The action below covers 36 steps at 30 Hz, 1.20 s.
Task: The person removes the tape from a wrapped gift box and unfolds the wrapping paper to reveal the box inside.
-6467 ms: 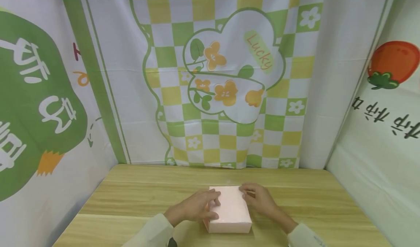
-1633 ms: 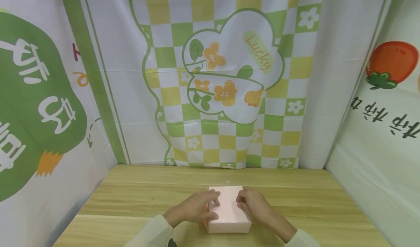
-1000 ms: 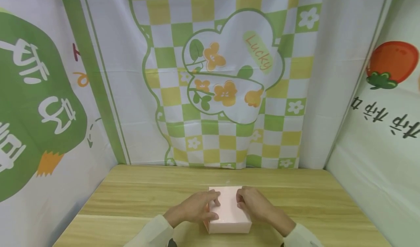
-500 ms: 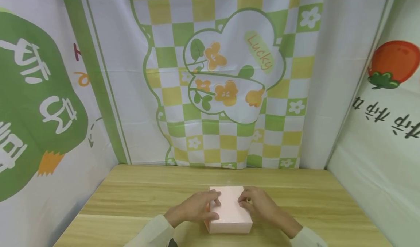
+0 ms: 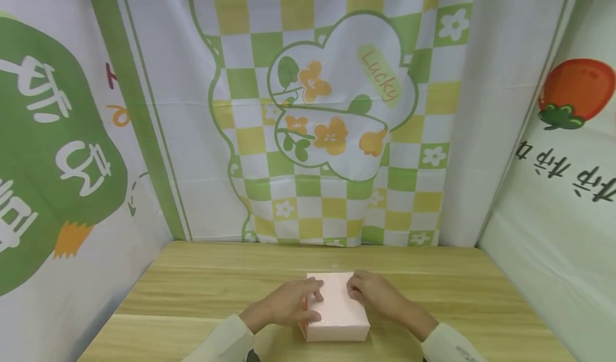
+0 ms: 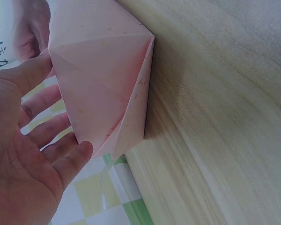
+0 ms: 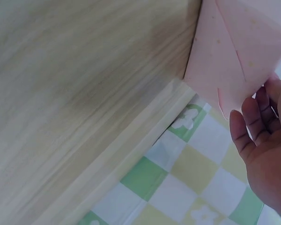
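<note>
A pale pink folded-paper box (image 5: 337, 303) with small orange flecks sits on the wooden table, its flat face up. My left hand (image 5: 291, 302) rests along its left edge, fingers spread and relaxed, thumb toward the front. In the left wrist view, a diagonal flap (image 6: 126, 126) stands slightly away from that side of the box, beside the left hand (image 6: 33, 150). At the far right edge of the top, my right hand (image 5: 380, 295) pinches the paper with curled fingers. The right wrist view shows fold lines on the box side (image 7: 229, 61) close to the right hand (image 7: 267, 136).
The wooden table (image 5: 216, 276) extends to both sides of the box. Behind it hangs a green and yellow checked cloth (image 5: 332, 191). Printed white cloths form the left side (image 5: 144, 212) and right side (image 5: 544, 233).
The right hand has shifted slightly along the box's right edge toward the far corner, its fingers drawn closer together. The left hand and the box stay where they were.
</note>
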Available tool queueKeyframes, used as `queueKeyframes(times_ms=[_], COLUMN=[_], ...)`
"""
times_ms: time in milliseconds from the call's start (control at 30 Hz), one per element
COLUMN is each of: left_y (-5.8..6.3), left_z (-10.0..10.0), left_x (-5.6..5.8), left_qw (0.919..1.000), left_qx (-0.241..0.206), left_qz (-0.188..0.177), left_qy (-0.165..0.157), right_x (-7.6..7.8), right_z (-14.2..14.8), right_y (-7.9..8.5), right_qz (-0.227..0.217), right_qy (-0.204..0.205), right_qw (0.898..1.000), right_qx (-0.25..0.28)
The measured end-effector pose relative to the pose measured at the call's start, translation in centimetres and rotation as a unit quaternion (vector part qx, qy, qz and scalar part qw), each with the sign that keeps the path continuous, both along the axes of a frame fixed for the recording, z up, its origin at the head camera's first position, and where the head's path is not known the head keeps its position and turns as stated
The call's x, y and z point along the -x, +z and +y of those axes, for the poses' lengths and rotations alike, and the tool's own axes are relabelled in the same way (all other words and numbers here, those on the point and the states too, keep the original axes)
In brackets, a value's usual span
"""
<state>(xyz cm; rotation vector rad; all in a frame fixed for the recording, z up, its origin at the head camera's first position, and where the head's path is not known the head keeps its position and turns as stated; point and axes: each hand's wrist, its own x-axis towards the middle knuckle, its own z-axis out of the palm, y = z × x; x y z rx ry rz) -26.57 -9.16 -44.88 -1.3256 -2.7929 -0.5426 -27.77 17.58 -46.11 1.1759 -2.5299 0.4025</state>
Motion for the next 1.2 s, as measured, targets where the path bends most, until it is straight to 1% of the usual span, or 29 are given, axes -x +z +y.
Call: queueKeyframes(times_ms=[33,67,133,167,200,267,333,400,433,533,600,667,800,867,967,1100,1200], left_y=[0.0,0.0,0.0,-0.1,-0.1,-0.1,-0.2,-0.2,-0.2,-0.3,-0.4,-0.4,-0.5,-0.5,-0.6,-0.5,-0.5], left_z=[0.0,0.0,0.0,0.0,0.0,0.0,0.0,0.0,0.0,0.0,0.0,-0.1,-0.2,-0.2,-0.2,-0.2,-0.1], left_x=[0.0,0.0,0.1,0.1,0.1,0.2,0.2,0.3,0.3,0.3,0.3,0.3,0.3,0.3,0.3,0.3,0.3], left_qw=[1.0,1.0,1.0,1.0,1.0,1.0,1.0,1.0,1.0,1.0,1.0,1.0,1.0,1.0,1.0,1.0,1.0], left_qx=[0.001,0.002,0.003,0.004,0.004,0.003,0.002,0.002,0.003,0.004,0.003,0.002,0.001,0.0,0.001,0.001,0.0], left_qz=[0.0,0.001,0.001,0.0,0.0,-0.001,0.0,0.0,0.0,-0.002,-0.001,-0.002,-0.003,-0.004,0.001,0.001,-0.002], left_qy=[0.001,0.001,0.003,0.003,0.003,0.002,0.002,0.003,0.004,0.005,0.003,0.003,0.003,0.003,0.001,0.004,0.007], right_x=[0.0,0.0,-0.1,-0.1,-0.2,-0.3,-0.3,-0.2,-0.1,0.1,0.2,0.2,0.2,0.2,0.2,0.2,0.2], right_z=[0.0,0.0,0.1,0.2,0.3,0.5,0.8,0.9,1.0,1.1,1.1,1.0,0.7,0.6,0.6,0.7,0.7], right_y=[-0.2,-0.3,-0.5,-0.5,-0.6,-0.5,-0.5,-0.4,-0.4,-0.4,-0.4,-0.4,-0.5,-0.5,-0.8,-1.0,-0.9], right_qz=[0.025,0.039,0.037,0.024,0.0,-0.061,-0.109,-0.14,-0.149,-0.156,-0.159,-0.156,-0.147,-0.144,-0.144,-0.136,-0.125], right_qy=[0.004,0.006,0.004,0.002,-0.002,-0.01,-0.008,0.003,0.011,0.029,0.031,0.025,0.004,-0.004,0.001,0.015,0.014], right_qw=[1.0,0.999,0.999,1.0,1.0,0.998,0.992,0.985,0.982,0.975,0.974,0.976,0.983,0.985,0.984,0.98,0.982], right_qx=[-0.009,-0.016,-0.02,-0.018,-0.01,0.02,0.059,0.1,0.118,0.152,0.161,0.151,0.107,0.094,0.108,0.141,0.144])
